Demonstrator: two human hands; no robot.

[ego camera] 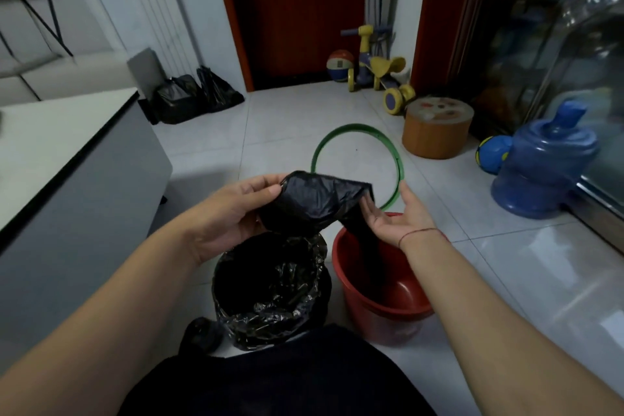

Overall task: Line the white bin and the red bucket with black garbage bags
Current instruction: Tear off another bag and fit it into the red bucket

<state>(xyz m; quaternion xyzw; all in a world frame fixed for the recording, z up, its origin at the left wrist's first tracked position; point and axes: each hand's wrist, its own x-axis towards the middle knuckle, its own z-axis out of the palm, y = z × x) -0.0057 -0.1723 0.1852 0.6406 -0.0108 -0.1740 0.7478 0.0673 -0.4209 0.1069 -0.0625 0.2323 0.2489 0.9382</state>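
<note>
L hand (233, 213) in pinch, R hand (398, 216) palm-up

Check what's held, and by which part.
A bag: the left hand pinches its upper left edge. The open right hand only touches its right end, which hangs into the bucket.

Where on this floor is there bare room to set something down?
Bare tile lies inside the green ring, between the red bucket and the blue water jug, and from the grey cabinet across to the ring. Crowded: the far corner, with the orange stool, tricycle and ball.
</note>
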